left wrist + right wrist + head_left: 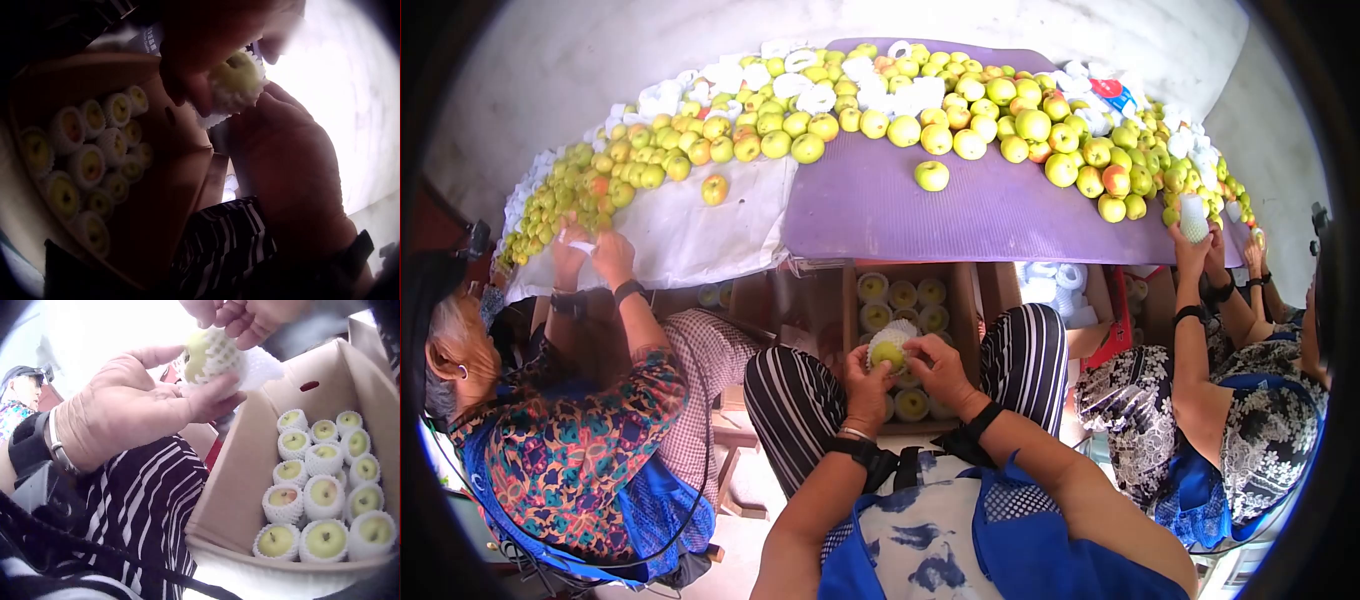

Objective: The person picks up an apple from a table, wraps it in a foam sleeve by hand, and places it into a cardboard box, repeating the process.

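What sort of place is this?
Most likely a small fruit-packing workplace: a long pile of apples lies partly on a purple mat, a cardboard box holds foam-netted apples, and more people are working along the pile.

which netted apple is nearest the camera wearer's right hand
The apple in the left hand, partly covered by a white foam net and held clear of the carton; the other netted apples sit inside it.
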`<state>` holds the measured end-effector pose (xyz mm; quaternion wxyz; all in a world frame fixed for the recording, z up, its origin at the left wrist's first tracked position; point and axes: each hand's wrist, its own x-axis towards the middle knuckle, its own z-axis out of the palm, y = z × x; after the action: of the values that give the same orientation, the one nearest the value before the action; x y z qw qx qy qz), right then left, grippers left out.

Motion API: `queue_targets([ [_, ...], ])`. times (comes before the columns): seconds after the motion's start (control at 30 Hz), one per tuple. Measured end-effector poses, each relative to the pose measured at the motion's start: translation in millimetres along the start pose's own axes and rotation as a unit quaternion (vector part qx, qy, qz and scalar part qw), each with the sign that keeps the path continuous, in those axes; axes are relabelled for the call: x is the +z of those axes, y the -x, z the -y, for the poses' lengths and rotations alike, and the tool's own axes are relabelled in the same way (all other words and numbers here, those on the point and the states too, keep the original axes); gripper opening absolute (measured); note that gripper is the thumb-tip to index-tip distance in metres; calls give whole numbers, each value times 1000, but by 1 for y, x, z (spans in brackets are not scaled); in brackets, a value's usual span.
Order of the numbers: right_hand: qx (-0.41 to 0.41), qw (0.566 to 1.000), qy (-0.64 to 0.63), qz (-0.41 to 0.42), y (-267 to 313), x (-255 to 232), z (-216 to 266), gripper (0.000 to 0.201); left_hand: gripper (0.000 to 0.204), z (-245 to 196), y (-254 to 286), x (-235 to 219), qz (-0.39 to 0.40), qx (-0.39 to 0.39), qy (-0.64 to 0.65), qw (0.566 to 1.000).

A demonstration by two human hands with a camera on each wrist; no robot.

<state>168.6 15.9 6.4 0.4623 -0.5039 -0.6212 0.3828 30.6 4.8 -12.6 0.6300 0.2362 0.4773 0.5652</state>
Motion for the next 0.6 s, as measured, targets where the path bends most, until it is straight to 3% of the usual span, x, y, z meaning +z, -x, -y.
queue_targets([
  [0.07, -140, 985, 93, 36, 1, 0, 0, 25, 44, 2, -3, -5, 27, -50, 71, 996],
  [0.1, -139, 985, 93, 36, 2, 1, 3, 25, 44, 3, -3, -6, 28, -50, 70, 996],
  [0.17, -247, 960, 115, 71, 3, 3, 12, 26, 44, 4, -4, -6, 47, -35, 61, 996],
  [0.2, -247, 960, 115, 70, 3, 3, 12, 26, 44, 2, -4, -6, 47, -35, 60, 996],
  [0.3, -194, 975, 33, 104, 4, 1, 7, 23, 45, -4, -4, -4, 22, -83, 108, 990],
  [0.37, -3, 995, -66, -72, -1, 0, -13, 16, 39, -6, -3, -1, 27, -103, 136, 985],
  [0.4, -1, 995, -66, -75, -5, -1, -19, 16, 39, -6, -2, -1, 28, -105, 134, 985],
  [0.47, 136, 953, -214, -164, -15, -5, -31, 18, 40, -6, 0, 2, 47, -100, 118, 987],
  [0.5, 136, 953, -213, -167, -16, -7, -33, 18, 40, -7, 0, 3, 50, -102, 117, 987],
  [0.57, 242, 947, -167, -126, -17, -10, -37, 22, 41, -9, 1, 3, 77, -104, 102, 986],
  [0.6, 243, 947, -168, -127, -17, -12, -34, 22, 41, -7, 0, 1, 80, -105, 98, 986],
])
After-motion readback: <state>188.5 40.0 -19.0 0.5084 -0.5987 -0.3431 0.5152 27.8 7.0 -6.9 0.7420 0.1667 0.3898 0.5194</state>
